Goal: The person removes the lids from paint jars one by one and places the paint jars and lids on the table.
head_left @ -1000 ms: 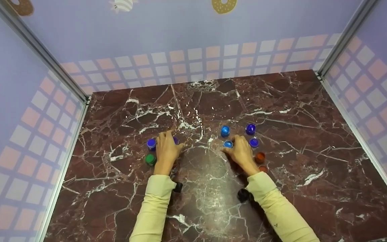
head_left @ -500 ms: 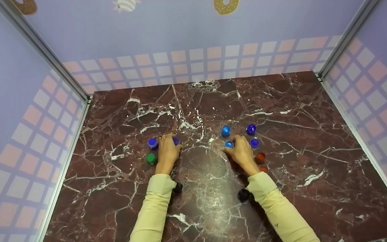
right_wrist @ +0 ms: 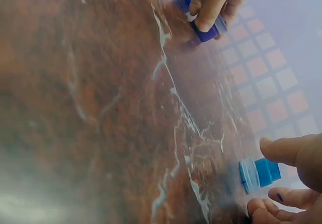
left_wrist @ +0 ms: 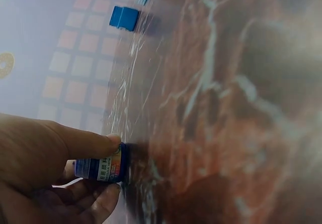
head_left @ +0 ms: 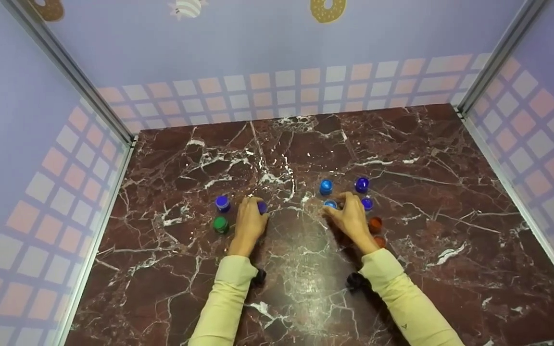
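My left hand (head_left: 250, 222) grips a small violet-blue paint jar (head_left: 262, 207) with a printed label, thumb on one side and fingers on the other. In the left wrist view this paint jar (left_wrist: 103, 166) is close to the tabletop. A capped violet jar (head_left: 222, 203) and a green jar (head_left: 220, 224) stand left of that hand. My right hand (head_left: 351, 217) rests low on the table, its thumb and fingers spread about a light blue lid (head_left: 330, 205). A gap shows between thumb and lid (right_wrist: 249, 176) in the right wrist view. Just behind stands a light blue jar (head_left: 326, 187).
Right of my right hand are a dark violet jar (head_left: 362, 184), a violet lid (head_left: 367, 203), an orange jar (head_left: 375, 224) and an orange piece (head_left: 379, 241), partly hidden by the wrist. Patterned panels (head_left: 277, 57) wall the marbled table (head_left: 296, 154) at back and sides.
My left hand has shifted a little right with the violet-blue paint jar, away from the violet and green jars. My right hand has stayed about the light blue lid. The head view has shifted slightly.
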`<act>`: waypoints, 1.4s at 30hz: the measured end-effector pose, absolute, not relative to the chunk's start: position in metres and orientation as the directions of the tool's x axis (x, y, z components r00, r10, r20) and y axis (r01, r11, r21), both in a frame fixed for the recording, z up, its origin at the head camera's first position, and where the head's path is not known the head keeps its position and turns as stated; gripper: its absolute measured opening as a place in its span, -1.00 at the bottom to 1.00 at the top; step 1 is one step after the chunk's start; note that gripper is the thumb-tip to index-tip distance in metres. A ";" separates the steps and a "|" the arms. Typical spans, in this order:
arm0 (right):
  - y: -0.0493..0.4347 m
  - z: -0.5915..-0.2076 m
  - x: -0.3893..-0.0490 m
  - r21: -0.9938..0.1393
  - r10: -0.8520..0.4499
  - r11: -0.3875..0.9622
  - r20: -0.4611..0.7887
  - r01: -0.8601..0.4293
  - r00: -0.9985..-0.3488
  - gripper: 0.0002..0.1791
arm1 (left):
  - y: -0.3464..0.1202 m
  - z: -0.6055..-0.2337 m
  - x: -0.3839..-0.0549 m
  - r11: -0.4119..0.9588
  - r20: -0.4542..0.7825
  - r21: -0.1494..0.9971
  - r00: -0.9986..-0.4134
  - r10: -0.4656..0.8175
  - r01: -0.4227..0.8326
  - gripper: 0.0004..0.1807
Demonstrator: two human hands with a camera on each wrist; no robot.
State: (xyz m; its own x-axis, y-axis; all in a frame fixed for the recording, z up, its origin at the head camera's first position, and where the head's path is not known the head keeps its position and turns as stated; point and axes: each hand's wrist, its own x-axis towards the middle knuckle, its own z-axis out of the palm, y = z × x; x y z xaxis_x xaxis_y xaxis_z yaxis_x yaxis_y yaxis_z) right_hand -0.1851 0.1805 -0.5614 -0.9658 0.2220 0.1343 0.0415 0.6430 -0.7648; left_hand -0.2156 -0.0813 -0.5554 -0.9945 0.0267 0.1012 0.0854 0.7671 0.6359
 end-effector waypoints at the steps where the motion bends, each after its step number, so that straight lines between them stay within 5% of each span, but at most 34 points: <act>1: 0.181 -0.561 -0.183 -0.763 0.224 0.646 0.150 0.031 -0.963 -0.48 | -0.080 -0.556 -0.214 0.765 0.100 0.637 -0.994 0.033 0.090 -0.58; 11: 0.179 -0.548 -0.160 -0.741 0.146 0.661 0.281 -0.117 -0.949 -0.80 | -0.063 -0.555 -0.195 0.744 0.074 0.658 -0.993 0.092 0.118 -0.54; 42: 0.146 -0.534 -0.113 -0.673 -0.160 0.690 0.218 -0.267 -0.963 -0.77 | -0.020 -0.570 -0.128 0.579 0.205 0.709 -0.903 0.378 0.403 -0.61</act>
State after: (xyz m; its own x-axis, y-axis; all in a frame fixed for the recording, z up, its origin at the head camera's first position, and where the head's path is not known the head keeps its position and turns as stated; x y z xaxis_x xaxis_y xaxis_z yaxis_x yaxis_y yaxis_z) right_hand -0.1127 0.1459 -0.5345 -0.9627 -0.1599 0.2181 -0.2670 0.6899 -0.6729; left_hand -0.1285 -0.0203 -0.5701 -0.9029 0.3781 0.2045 0.4030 0.5791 0.7087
